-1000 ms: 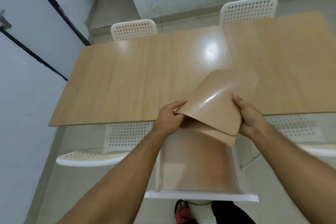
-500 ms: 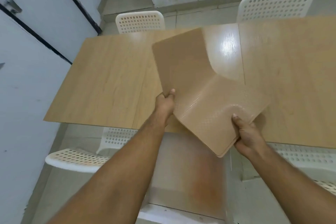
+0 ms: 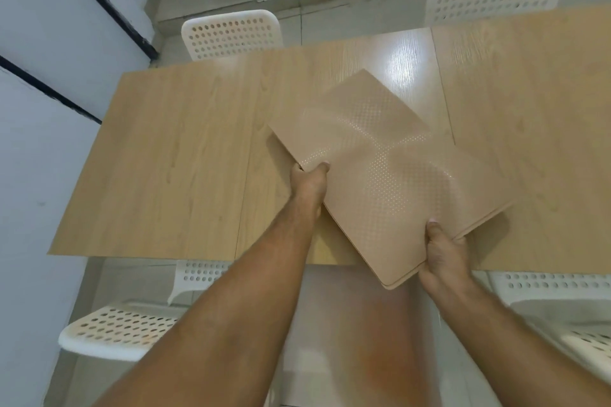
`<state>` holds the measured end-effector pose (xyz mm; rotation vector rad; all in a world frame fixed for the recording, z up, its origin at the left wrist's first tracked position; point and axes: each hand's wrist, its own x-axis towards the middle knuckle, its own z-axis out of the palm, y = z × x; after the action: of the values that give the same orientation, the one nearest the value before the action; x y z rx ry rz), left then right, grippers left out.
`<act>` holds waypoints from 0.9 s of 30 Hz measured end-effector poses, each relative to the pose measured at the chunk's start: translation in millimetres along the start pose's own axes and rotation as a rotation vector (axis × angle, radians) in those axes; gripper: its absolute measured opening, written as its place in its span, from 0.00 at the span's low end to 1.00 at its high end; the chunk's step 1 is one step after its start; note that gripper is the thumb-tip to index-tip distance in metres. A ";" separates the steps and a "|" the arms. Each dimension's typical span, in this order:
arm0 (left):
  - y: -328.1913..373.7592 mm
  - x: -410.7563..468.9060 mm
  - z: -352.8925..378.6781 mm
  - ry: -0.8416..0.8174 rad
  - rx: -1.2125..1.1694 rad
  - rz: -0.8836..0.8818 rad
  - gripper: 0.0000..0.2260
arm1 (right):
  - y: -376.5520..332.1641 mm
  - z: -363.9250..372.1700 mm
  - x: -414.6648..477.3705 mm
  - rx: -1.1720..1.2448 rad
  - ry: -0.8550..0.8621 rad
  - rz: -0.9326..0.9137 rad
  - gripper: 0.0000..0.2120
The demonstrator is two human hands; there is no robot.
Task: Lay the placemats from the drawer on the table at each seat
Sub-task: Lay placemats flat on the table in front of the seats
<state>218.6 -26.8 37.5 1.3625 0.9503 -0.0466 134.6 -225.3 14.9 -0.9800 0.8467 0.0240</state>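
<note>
The left hand (image 3: 309, 185) and right hand (image 3: 443, 254) pinch tan placemats (image 3: 380, 175) over the wooden table (image 3: 172, 158) flanked by white chairs (image 3: 231, 33).

The fingers of my left hand (image 3: 309, 183) and right hand (image 3: 444, 256) are mostly tucked under the placemats (image 3: 390, 175), and from the layered edges by my right thumb I cannot count the mats. They hide the middle of the near edge of the surface (image 3: 165, 158), which runs off the view at the right. Between my forearms a tan shape (image 3: 347, 340) is too blurred to name.
</note>
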 end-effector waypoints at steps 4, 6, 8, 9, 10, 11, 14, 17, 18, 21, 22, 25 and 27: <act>-18.9 -23.1 -8.0 0.023 0.305 0.171 0.35 | 12.9 25.1 4.5 -0.049 0.159 -0.037 0.07; -37.4 -31.8 -14.6 -0.005 0.516 0.315 0.34 | 17.6 35.2 6.9 -0.074 0.179 -0.023 0.07; -54.6 -41.4 -21.8 -0.067 0.761 0.462 0.30 | 20.4 38.6 11.3 -0.116 0.160 0.036 0.08; -62.7 -46.5 -25.3 -0.122 0.879 0.539 0.29 | 21.0 37.8 12.7 -0.154 0.148 0.076 0.07; -68.6 -52.8 -28.3 -0.191 0.999 0.608 0.29 | 19.3 36.1 10.7 -0.198 0.126 0.121 0.07; -73.7 -58.4 -31.5 -0.274 1.110 0.649 0.32 | 20.0 32.0 9.7 -0.245 0.094 0.167 0.08; -82.0 -67.6 -40.2 -0.457 1.360 0.639 0.37 | 13.9 21.0 -0.6 -0.356 0.026 0.233 0.07; -79.8 -71.9 -40.8 -0.475 1.498 0.651 0.36 | 12.5 8.7 -5.2 -0.425 0.046 0.234 0.05; -76.8 -72.5 -39.4 -0.489 1.518 0.641 0.36 | 12.7 5.4 -6.6 -0.444 0.053 0.228 0.04; -66.6 -69.8 -37.6 -0.533 1.569 0.604 0.36 | 14.1 -2.8 -9.6 -0.485 0.064 0.221 0.07; -64.0 -68.3 -38.2 -0.535 1.597 0.617 0.36 | 13.8 -4.7 -10.8 -0.502 0.067 0.215 0.07; -62.3 -65.4 -39.5 -0.521 1.683 0.675 0.35 | 14.2 -9.7 -11.1 -0.531 0.063 0.204 0.06; -61.7 -65.6 -37.9 -0.522 1.713 0.710 0.34 | 14.3 -11.5 -11.5 -0.543 0.060 0.194 0.06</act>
<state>122.5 -43.4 30.6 2.9394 -0.3272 -0.7673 114.2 -221.5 8.8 -1.4055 1.0129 0.4104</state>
